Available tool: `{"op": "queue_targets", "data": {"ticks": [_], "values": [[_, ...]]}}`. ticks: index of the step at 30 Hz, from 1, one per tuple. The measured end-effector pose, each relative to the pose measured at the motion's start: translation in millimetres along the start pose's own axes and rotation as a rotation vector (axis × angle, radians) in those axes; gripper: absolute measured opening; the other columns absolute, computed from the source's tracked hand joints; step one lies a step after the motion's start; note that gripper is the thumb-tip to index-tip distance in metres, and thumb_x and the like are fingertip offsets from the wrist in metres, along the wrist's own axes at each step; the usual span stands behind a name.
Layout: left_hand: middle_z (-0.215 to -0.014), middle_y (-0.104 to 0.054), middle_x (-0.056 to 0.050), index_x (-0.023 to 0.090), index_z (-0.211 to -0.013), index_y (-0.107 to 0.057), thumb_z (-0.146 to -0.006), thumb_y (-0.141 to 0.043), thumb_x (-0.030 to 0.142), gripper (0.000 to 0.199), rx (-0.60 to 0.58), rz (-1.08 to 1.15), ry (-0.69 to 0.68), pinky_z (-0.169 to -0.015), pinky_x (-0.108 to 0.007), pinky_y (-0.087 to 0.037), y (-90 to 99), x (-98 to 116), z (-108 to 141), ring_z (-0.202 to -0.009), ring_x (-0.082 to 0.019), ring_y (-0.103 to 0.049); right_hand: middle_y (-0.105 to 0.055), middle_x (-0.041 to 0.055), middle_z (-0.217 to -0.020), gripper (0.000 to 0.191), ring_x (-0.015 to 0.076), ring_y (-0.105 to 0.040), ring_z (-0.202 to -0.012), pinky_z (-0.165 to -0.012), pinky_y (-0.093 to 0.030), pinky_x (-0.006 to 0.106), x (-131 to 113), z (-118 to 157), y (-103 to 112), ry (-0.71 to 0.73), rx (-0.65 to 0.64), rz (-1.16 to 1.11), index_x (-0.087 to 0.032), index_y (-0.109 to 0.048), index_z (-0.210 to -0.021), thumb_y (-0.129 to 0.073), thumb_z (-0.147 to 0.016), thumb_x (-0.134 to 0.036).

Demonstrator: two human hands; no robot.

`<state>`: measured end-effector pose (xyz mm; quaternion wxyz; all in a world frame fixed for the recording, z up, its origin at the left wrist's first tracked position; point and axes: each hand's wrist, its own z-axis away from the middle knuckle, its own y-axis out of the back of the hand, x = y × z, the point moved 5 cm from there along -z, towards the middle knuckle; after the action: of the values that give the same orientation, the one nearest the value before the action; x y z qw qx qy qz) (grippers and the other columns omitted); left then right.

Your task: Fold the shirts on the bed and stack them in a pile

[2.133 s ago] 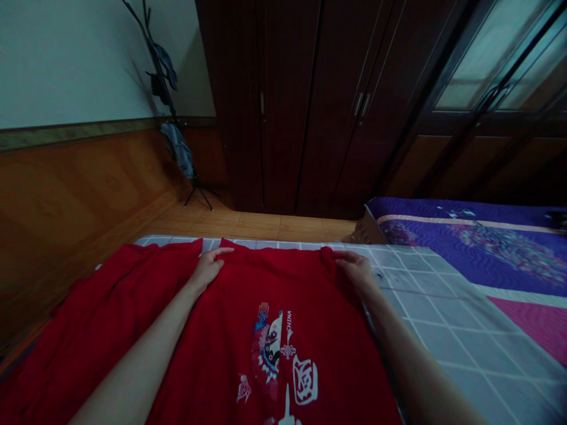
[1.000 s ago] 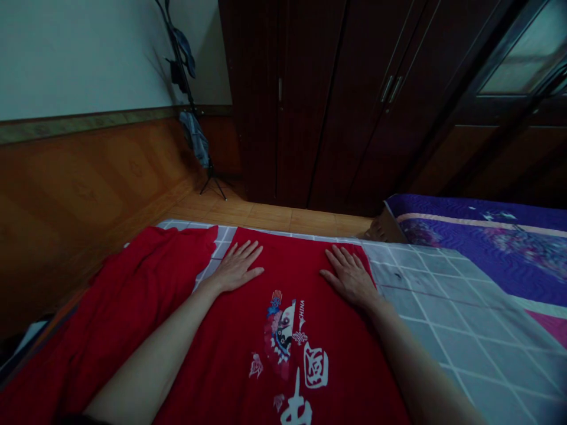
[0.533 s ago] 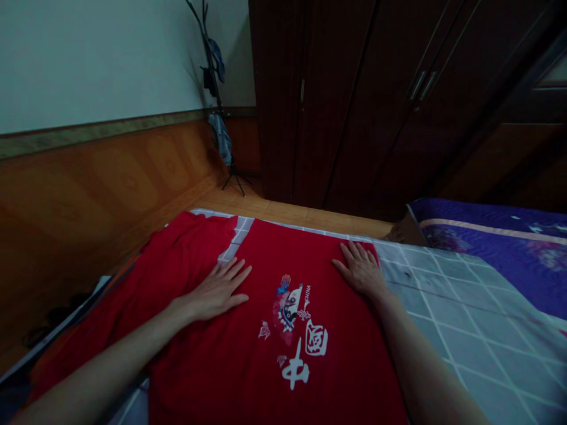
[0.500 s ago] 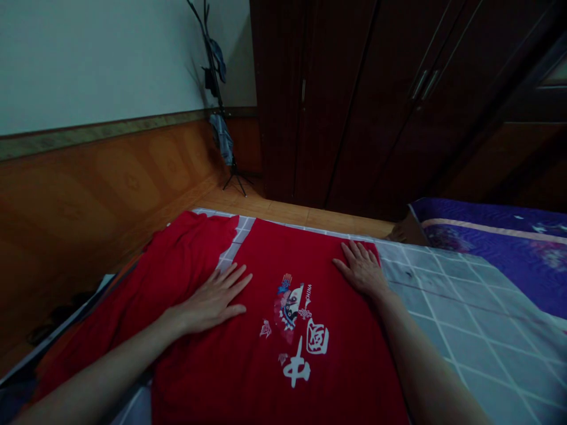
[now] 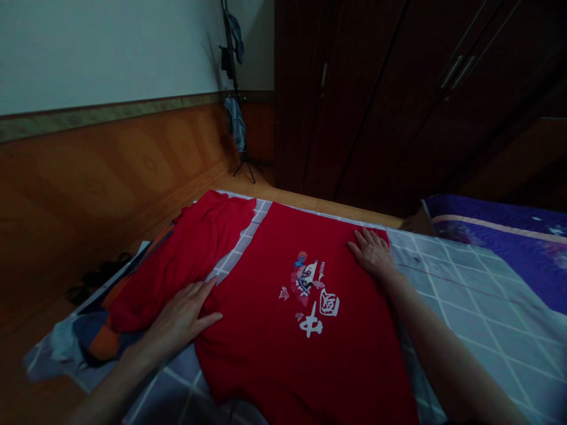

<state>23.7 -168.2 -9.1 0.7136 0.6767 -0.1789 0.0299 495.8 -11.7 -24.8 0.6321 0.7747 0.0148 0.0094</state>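
Observation:
A red T-shirt [image 5: 261, 330] with a printed mask figure, white characters and the word CHINA lies spread over a grey checked sheet [image 5: 447, 277]. My left hand [image 5: 188, 310] rests at the shirt's left edge, fingers stretched, its thumb over the red cloth. Near the shirt's far right corner, my right hand [image 5: 371, 251] lies flat on the fabric with its fingers apart. To the left of the shirt is a crumpled red garment [image 5: 190, 248], close to my left hand. Neither hand grips anything.
Under the crumpled garment, orange and dark blue clothing [image 5: 104, 339] pokes out at the sheet's left side. A purple floral cover [image 5: 505, 236] lies at the right. Beyond the sheet stand a dark wardrobe [image 5: 345, 106] and a coat stand [image 5: 237, 88] with clothes on it.
My left hand has slid left and toward me, from the shirt's middle to its edge. A lower left part of the shirt now lies flatter. My right hand stays at the corner; the view has shifted.

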Motion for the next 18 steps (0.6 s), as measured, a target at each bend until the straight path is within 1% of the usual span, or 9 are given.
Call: {"op": "queue_targets", "data": {"ticks": [2,4,6,8,11,13,14,16,18], "values": [[-0.132,-0.054,-0.015,0.015,-0.138,-0.042,-0.074,-0.061,0.053,0.076,-0.034,0.067,0.073,-0.102,-0.042,-0.037,2.7,-11,6,-0.121,-0.033,-0.05,-0.033,0.0179,-0.146,0.054,0.0348,-0.029,-0.133,-0.105,-0.025,0.052,-12,10,12,-0.012,-0.01,0.013,-0.013,-0.045,-0.135,-0.036,-0.093,-0.045],[-0.125,-0.06,-0.014,0.017,-0.132,-0.049,-0.072,-0.064,0.051,0.07,-0.083,0.151,0.151,-0.097,-0.041,-0.041,3.3,-21,9,-0.116,-0.034,-0.054,-0.032,0.0204,-0.146,0.054,0.0366,-0.03,-0.132,-0.105,-0.027,0.051,-38,33,29,0.036,-0.028,0.008,-0.011,-0.048,-0.133,-0.044,-0.09,-0.044],[-0.109,-0.068,-0.01,0.021,-0.116,-0.06,-0.073,-0.063,0.049,0.051,-0.122,0.265,0.193,-0.09,-0.038,-0.045,3.6,-26,9,-0.105,-0.033,-0.061,-0.034,0.0215,-0.145,0.056,0.0354,-0.033,-0.131,-0.105,-0.03,0.048,-81,72,50,0.198,-0.059,-0.052,-0.011,-0.047,-0.133,-0.05,-0.087,-0.043],[-0.093,-0.071,-0.006,0.021,-0.096,-0.065,-0.076,-0.06,0.049,0.034,-0.141,0.444,0.208,-0.084,-0.035,-0.047,4.4,-26,6,-0.094,-0.029,-0.065,-0.038,0.0174,-0.144,0.05,0.0321,-0.038,-0.129,-0.104,-0.033,0.047,-131,124,70,0.417,-0.114,-0.183,-0.015,-0.05,-0.132,-0.05,-0.088,-0.04],[-0.086,-0.07,-0.002,0.019,-0.084,-0.063,-0.074,-0.062,0.048,0.031,-0.125,0.816,0.276,-0.078,-0.031,-0.05,6.3,-24,2,-0.086,-0.024,-0.066,-0.038,0.0123,-0.145,0.059,0.0295,-0.038,-0.13,-0.102,-0.038,0.045,-196,203,91,0.703,-0.173,-0.341,-0.019,-0.043,-0.137,-0.053,-0.086,-0.046],[-0.087,-0.07,-0.002,0.018,-0.086,-0.063,-0.068,-0.069,0.047,0.034,-0.049,1.05,0.408,-0.076,-0.029,-0.051,7.6,-29,4,-0.086,-0.022,-0.066,-0.046,0.0141,-0.139,0.06,0.0296,-0.046,-0.124,-0.096,-0.044,0.041,-224,239,96,0.845,-0.13,-0.375,-0.015,-0.049,-0.132,-0.055,-0.083,-0.05],[-0.089,-0.07,-0.003,0.018,-0.088,-0.063,-0.066,-0.072,0.046,0.036,-0.011,1.141,0.479,-0.077,-0.03,-0.052,7.8,-32,6,-0.088,-0.022,-0.066,-0.051,0.0142,-0.135,0.057,0.0291,-0.05,-0.119,-0.093,-0.046,0.039,-234,250,96,0.884,-0.089,-0.371,-0.014,-0.052,-0.128,-0.056,-0.083,-0.048],[-0.095,-0.071,-0.004,0.019,-0.095,-0.064,-0.062,-0.075,0.042,0.042,0.023,1.257,0.577,-0.079,-0.031,-0.053,7.6,-36,14,-0.091,-0.023,-0.066,-0.057,0.0135,-0.128,0.049,0.0278,-0.055,-0.112,-0.091,-0.046,0.037,-248,259,95,0.898,-0.019,-0.34,-0.013,-0.056,-0.123,-0.057,-0.084,-0.043],[-0.101,-0.07,-0.006,0.02,-0.107,-0.062,-0.059,-0.078,0.035,0.052,-0.026,1.319,0.582,-0.083,-0.034,-0.053,7.5,-36,22,-0.097,-0.025,-0.066,-0.059,0.0126,-0.125,0.045,0.0268,-0.056,-0.109,-0.09,-0.045,0.036,-261,256,94,0.878,0.003,-0.317,-0.014,-0.055,-0.121,-0.056,-0.085,-0.04]]}}
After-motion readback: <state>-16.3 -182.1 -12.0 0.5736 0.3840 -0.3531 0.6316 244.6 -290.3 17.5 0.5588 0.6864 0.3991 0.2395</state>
